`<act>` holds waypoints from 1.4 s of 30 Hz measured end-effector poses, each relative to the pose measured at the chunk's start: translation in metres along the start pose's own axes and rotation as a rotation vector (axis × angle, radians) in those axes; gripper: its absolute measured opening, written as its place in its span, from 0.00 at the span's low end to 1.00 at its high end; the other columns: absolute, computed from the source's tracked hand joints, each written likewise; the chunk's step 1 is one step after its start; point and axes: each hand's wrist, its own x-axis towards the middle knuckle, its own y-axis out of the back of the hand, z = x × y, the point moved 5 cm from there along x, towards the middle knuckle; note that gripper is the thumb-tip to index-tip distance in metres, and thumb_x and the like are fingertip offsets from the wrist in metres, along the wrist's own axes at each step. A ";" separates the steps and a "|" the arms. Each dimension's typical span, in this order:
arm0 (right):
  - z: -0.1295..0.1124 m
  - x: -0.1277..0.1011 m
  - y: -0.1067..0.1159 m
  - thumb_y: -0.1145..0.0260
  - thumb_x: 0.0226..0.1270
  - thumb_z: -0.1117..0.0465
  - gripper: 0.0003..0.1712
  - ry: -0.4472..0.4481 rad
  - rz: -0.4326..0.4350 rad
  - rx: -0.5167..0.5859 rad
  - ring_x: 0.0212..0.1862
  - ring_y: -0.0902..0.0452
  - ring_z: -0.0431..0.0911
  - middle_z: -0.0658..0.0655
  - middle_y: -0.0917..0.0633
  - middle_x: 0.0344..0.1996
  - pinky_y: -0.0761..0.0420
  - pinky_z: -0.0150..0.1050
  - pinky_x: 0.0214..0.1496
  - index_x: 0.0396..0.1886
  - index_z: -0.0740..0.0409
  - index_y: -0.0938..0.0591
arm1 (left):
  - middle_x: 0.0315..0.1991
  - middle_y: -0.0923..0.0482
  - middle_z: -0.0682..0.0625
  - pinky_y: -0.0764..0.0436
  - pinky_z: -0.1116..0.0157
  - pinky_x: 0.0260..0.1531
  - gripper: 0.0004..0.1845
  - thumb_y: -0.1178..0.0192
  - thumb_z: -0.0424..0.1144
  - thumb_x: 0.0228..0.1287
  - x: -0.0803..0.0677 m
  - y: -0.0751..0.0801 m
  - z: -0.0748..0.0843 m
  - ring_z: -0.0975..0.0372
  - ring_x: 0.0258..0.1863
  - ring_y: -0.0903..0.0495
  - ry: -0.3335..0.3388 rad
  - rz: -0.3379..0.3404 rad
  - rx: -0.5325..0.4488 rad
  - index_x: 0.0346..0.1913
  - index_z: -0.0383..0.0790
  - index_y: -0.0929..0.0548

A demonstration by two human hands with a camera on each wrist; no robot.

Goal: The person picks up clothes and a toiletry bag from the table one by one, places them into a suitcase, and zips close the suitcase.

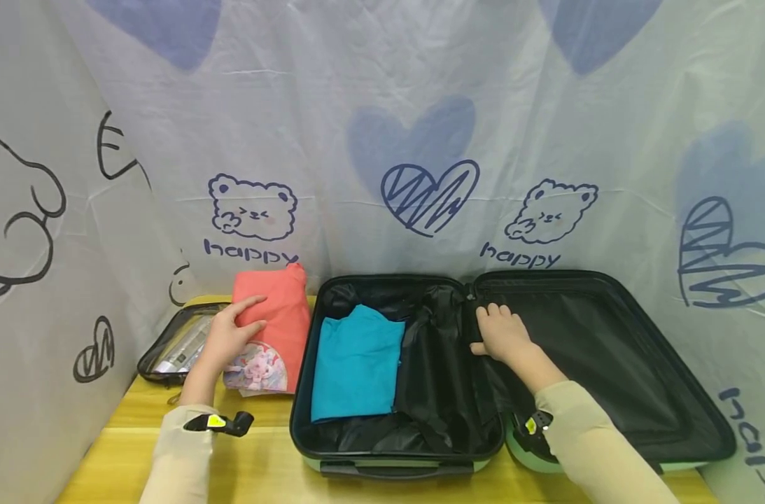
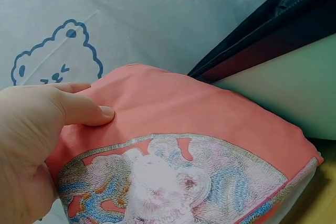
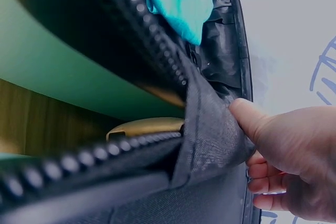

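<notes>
In the head view a folded coral-pink garment (image 1: 271, 297) with a cartoon print lies left of an open suitcase (image 1: 441, 392). My left hand (image 1: 227, 336) touches the garment, thumb and index finger extended over its left side. Seen from the left wrist, the thumb (image 2: 92, 111) rests on the coral cloth above the fuzzy print; other fingers are partly hidden. A folded turquoise garment (image 1: 357, 367) lies in the suitcase's left half. My right hand (image 1: 502, 332) rests near the hinge, its thumb touching the black lining fabric (image 3: 215, 129) in the right wrist view.
A transparent zip pouch (image 1: 183, 346) with silvery contents lies on the yellow wood-grain table (image 1: 136, 427), left of the coral garment. The suitcase's right half (image 1: 602, 350) lies opened flat. A printed curtain (image 1: 332, 140) hangs close behind everything.
</notes>
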 end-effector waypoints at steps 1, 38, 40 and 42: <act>0.000 -0.001 0.000 0.26 0.54 0.46 0.43 0.001 0.001 -0.002 0.53 0.29 0.64 0.70 0.24 0.51 0.25 0.59 0.52 0.61 0.71 0.29 | 0.68 0.33 0.34 0.33 0.40 0.63 0.27 0.37 0.35 0.64 -0.001 0.000 0.000 0.41 0.66 0.33 0.008 -0.003 -0.010 0.66 0.45 0.26; -0.003 -0.006 -0.002 0.26 0.56 0.48 0.43 -0.014 0.007 0.019 0.54 0.30 0.64 0.71 0.25 0.52 0.25 0.59 0.53 0.62 0.71 0.31 | 0.48 0.15 0.36 0.29 0.61 0.25 0.22 0.37 0.24 0.57 -0.003 -0.019 -0.035 0.55 0.22 0.28 -0.141 0.271 0.302 0.55 0.42 0.15; -0.003 -0.005 -0.001 0.26 0.56 0.48 0.43 -0.010 0.011 0.022 0.54 0.30 0.64 0.71 0.25 0.52 0.25 0.59 0.53 0.62 0.71 0.30 | 0.48 0.15 0.37 0.34 0.67 0.22 0.20 0.37 0.25 0.58 -0.004 -0.015 -0.036 0.62 0.19 0.34 -0.093 0.309 0.205 0.54 0.44 0.15; -0.004 -0.005 0.000 0.26 0.56 0.48 0.43 -0.003 0.018 0.018 0.54 0.29 0.64 0.71 0.24 0.52 0.25 0.59 0.53 0.62 0.71 0.30 | 0.49 0.15 0.37 0.36 0.71 0.19 0.18 0.36 0.28 0.61 -0.007 -0.009 -0.036 0.67 0.17 0.37 -0.037 0.346 0.083 0.54 0.45 0.14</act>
